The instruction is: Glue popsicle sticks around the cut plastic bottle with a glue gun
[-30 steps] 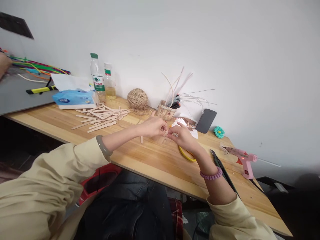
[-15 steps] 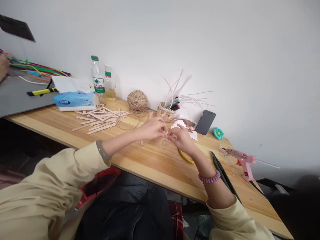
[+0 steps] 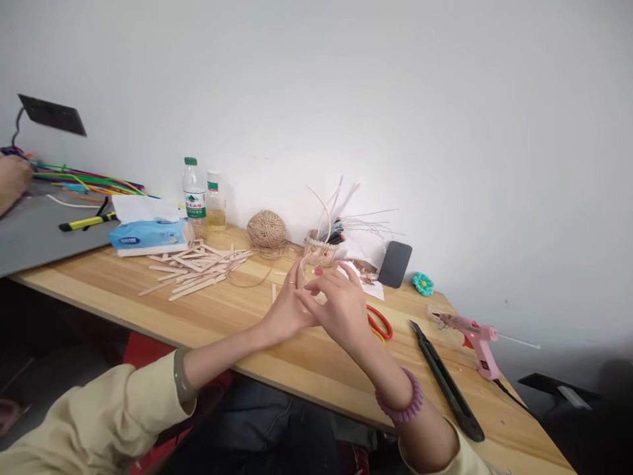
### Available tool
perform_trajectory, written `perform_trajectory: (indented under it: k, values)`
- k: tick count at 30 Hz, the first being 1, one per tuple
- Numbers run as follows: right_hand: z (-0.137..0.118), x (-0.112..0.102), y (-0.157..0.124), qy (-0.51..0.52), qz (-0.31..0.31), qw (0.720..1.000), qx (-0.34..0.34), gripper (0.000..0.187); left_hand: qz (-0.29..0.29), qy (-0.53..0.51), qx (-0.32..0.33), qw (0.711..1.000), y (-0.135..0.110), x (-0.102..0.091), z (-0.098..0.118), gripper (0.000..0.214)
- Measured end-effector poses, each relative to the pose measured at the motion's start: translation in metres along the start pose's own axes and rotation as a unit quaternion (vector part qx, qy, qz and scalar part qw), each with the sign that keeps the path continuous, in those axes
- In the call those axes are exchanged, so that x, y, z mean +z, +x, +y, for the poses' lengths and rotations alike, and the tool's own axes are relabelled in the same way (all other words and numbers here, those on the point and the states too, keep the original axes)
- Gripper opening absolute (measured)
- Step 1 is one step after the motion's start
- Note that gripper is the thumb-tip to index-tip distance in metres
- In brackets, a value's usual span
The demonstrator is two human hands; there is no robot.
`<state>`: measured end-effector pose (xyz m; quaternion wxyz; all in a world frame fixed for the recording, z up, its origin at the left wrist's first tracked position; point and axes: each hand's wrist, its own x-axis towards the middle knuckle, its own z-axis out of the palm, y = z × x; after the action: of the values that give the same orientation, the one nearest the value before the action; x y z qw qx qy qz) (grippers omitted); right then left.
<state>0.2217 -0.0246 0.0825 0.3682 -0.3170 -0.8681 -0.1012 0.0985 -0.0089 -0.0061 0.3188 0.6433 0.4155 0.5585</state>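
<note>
My left hand (image 3: pixel 284 310) is raised above the wooden table (image 3: pixel 222 316), its fingers stretched upward, and holds nothing I can see. My right hand (image 3: pixel 341 307) lies against it from the right with fingers spread, the fingertips touching the left fingers. A purple bead bracelet (image 3: pixel 403 402) sits on my right wrist. One short craft stick (image 3: pixel 273 292) lies on the table just left of the hands. Behind them stands a small stick-built basket (image 3: pixel 319 251) holding thin reeds.
A pile of craft sticks (image 3: pixel 198 267), a tissue pack (image 3: pixel 148 234), two bottles (image 3: pixel 194 198), a twine ball (image 3: pixel 267 229), a phone (image 3: pixel 395 264), red scissors (image 3: pixel 380 323), a black craft knife (image 3: pixel 445 382) and a pink glue gun (image 3: pixel 472 336) lie around. Another person's hand (image 3: pixel 12 181) is far left.
Both hands have lifted off the table and come toward me, no longer pinching at the small stick pieces. The view has tilted upward, and the scissors' handles now show.
</note>
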Motion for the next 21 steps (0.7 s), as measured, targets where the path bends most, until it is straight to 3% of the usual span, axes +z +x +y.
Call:
perform_trajectory:
  k: [3, 6, 9, 13, 17, 21]
  values:
    - [-0.002, -0.016, 0.001, -0.001, 0.046, 0.999, 0.004, 0.019, 0.002, -0.100, -0.023, 0.995, 0.002, -0.012, 0.009, 0.126]
    - [0.006, -0.029, -0.004, 0.083, 0.079, 0.992, 0.056, 0.040, -0.087, -0.226, -0.039, 0.969, 0.002, -0.033, 0.019, 0.116]
    - [0.015, -0.033, -0.012, 0.212, 0.022, 0.972, 0.096, 0.068, -0.191, -0.291, -0.034, 0.937, -0.002, -0.051, 0.027, 0.104]
    - [0.014, -0.029, -0.023, 0.377, -0.076, 0.915, 0.118, 0.096, -0.268, -0.346, -0.055, 0.898, -0.010, -0.059, 0.035, 0.103]
    - [0.001, -0.030, -0.026, 0.480, -0.093, 0.866, 0.110, 0.101, -0.319, -0.390, -0.068, 0.861, -0.013, -0.059, 0.038, 0.098]
    - [-0.011, -0.037, -0.027, 0.484, -0.099, 0.862, 0.110, 0.099, -0.341, -0.406, -0.058, 0.846, -0.012, -0.061, 0.037, 0.097]
